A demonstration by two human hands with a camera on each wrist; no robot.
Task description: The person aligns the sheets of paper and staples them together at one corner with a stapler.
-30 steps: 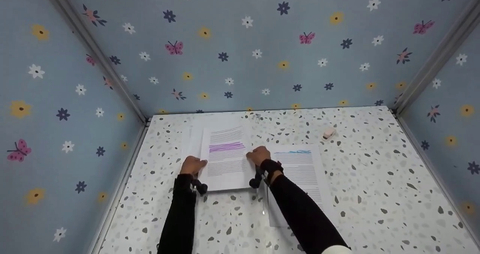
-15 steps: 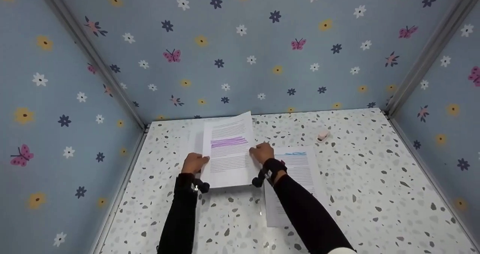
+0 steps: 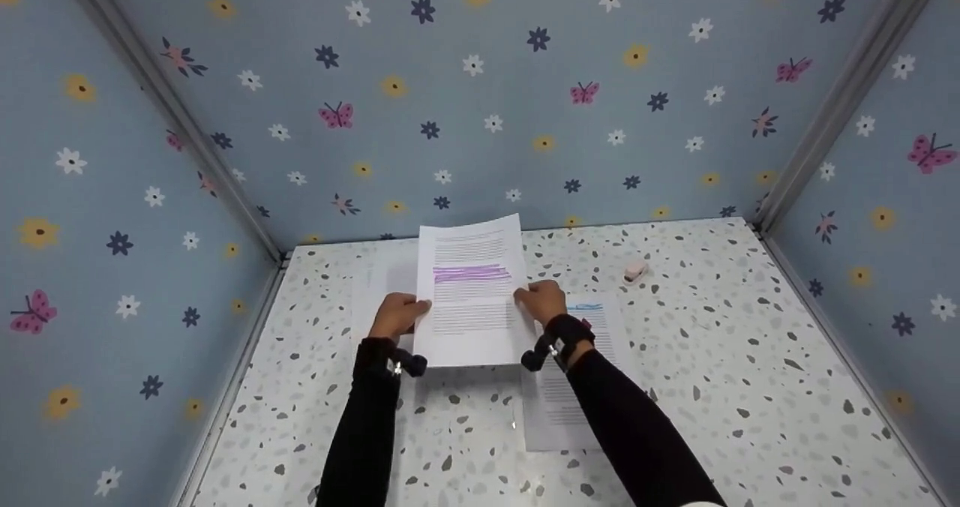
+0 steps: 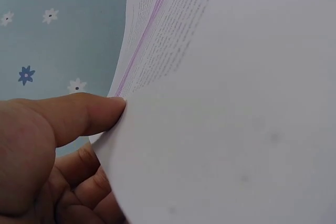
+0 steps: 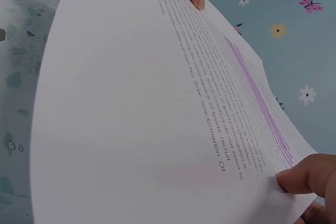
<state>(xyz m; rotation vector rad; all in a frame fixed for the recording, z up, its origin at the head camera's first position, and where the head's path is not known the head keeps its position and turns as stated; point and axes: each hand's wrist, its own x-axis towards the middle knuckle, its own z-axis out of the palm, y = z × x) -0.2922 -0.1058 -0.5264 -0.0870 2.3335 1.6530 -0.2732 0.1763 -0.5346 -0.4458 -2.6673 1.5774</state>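
A printed paper sheet (image 3: pixel 474 308) with purple highlighted lines is held up off the table, its far edge tilted upward. My left hand (image 3: pixel 397 316) pinches its left edge, thumb on the printed face and fingers curled behind, as the left wrist view shows. At the opposite edge my right hand (image 3: pixel 543 301) pinches it between thumb and fingers. The right wrist view shows the sheet (image 5: pixel 131 103) bowed between both hands. Whether more than one sheet is held, I cannot tell. Below the right forearm lies another printed sheet (image 3: pixel 551 409) with blue marking near its top, partly hidden.
Behind the left hand a whitish sheet (image 3: pixel 367 286) lies on the speckled table (image 3: pixel 750 357). A small pale pink object (image 3: pixel 635 271) sits at the back right. Flower-patterned walls (image 3: pixel 480 117) enclose the table at the back and sides.
The purple-marked sheet has risen off the table and shifted slightly right, with both hands keeping their grip on its edges. The blue-marked sheet stays on the table.
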